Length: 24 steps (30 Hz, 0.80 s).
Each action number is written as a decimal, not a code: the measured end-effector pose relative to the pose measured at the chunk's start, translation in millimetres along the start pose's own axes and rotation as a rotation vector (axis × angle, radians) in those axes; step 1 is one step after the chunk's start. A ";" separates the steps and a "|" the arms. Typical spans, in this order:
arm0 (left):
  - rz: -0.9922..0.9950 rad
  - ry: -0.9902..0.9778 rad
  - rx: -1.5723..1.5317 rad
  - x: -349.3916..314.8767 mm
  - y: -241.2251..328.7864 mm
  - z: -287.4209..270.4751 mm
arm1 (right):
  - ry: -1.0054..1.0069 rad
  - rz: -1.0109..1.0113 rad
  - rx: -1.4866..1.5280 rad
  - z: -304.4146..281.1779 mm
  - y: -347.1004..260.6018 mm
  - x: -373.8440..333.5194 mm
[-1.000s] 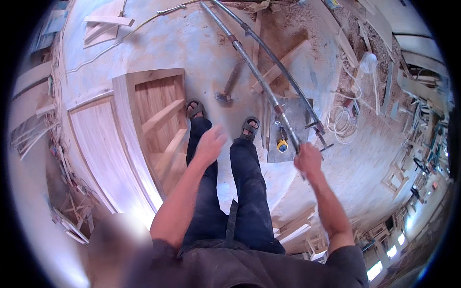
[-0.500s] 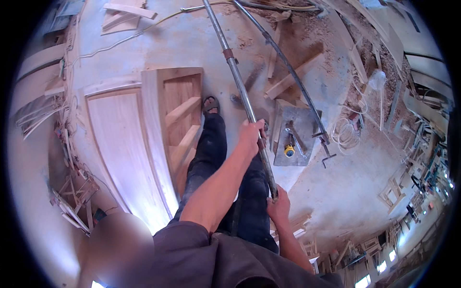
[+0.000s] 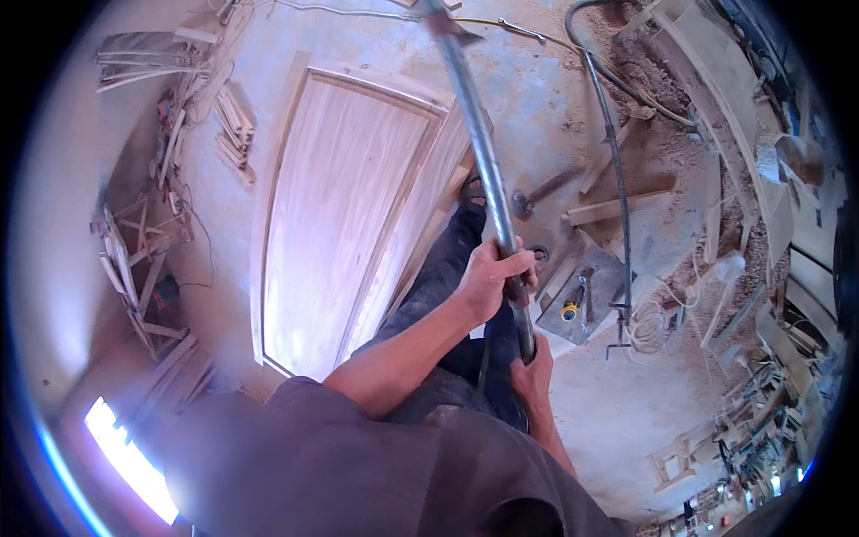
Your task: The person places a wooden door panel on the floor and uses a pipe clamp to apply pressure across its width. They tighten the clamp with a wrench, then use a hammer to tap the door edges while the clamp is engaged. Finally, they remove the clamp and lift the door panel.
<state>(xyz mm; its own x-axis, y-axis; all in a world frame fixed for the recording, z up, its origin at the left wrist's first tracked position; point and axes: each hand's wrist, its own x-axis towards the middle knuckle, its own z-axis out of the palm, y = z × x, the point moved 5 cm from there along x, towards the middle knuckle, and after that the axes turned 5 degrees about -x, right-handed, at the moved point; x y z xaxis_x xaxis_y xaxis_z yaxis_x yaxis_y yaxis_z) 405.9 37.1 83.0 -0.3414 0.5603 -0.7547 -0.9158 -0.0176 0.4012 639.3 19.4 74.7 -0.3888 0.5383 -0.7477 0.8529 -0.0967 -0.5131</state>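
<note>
Over dark trousers (image 3: 440,268), both hands (image 3: 486,279) (image 3: 534,370) around a metal bar (image 3: 481,148), any lettering on the yellow tape measure (image 3: 570,311) illegible.

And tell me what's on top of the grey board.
A yellow tape measure and slim metal tools lie on the grey board; the surface directly beneath them is covered.

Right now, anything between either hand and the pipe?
Nothing visible: the left hand wraps the pipe directly, and the right hand holds its near end. The other bar is apart, to the right.
</note>
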 end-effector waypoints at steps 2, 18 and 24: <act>-0.009 -0.024 0.010 -2.1 17.5 -14.9 | -0.019 -0.075 -0.054 -7.0 -31.5 21.1; 0.454 0.219 -0.347 79.5 200.3 -133.0 | -0.226 -0.350 -0.348 42.9 -251.6 173.3; 0.467 0.278 -0.358 97.9 234.2 -143.1 | -0.254 -0.390 -0.442 59.4 -288.6 202.1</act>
<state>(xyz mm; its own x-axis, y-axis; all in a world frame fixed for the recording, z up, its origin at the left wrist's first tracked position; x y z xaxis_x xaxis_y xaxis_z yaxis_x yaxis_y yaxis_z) 127.7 -30.6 28.7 -0.7188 0.1924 -0.6681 -0.6552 -0.5090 0.5583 293.9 106.4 46.6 -0.7239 0.2434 -0.6456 0.6740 0.4492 -0.5864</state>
